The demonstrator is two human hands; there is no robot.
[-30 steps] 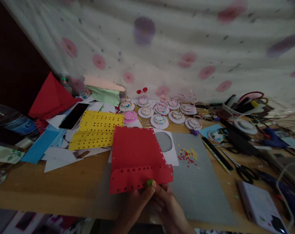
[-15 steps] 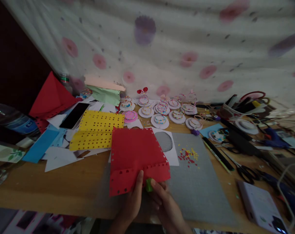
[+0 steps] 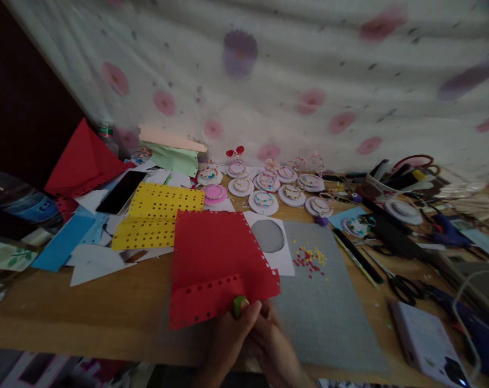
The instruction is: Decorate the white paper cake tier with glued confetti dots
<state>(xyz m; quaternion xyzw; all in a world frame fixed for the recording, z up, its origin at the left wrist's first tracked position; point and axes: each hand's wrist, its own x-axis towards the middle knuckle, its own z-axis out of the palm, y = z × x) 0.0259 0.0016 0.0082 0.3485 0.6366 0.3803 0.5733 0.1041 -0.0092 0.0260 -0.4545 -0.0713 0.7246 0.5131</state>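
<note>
A red paper sheet [image 3: 216,253], folded up along its near edge and lined with punched holes, lies on the grey mat [image 3: 325,318]. A small green punch [image 3: 239,305] sits on the fold's near edge. My left hand [image 3: 228,339] is closed with its thumb pressed on the punch. My right hand [image 3: 274,345] is closed against it from the right, fingers curled under the paper's edge and the punch. Tiny red and yellow paper dots [image 3: 309,256] lie scattered on the mat.
Yellow punched paper [image 3: 155,215], a phone [image 3: 121,192], red and blue sheets and a water bottle [image 3: 18,202] lie left. Several small paper cakes [image 3: 264,199] stand at the back. Scissors [image 3: 402,285], pens, glue guns and a small box [image 3: 428,339] crowd the right.
The red sheet has shifted left and turned slightly. My left thumb has moved from flat on the paper onto the green punch, and both hands have closed together.
</note>
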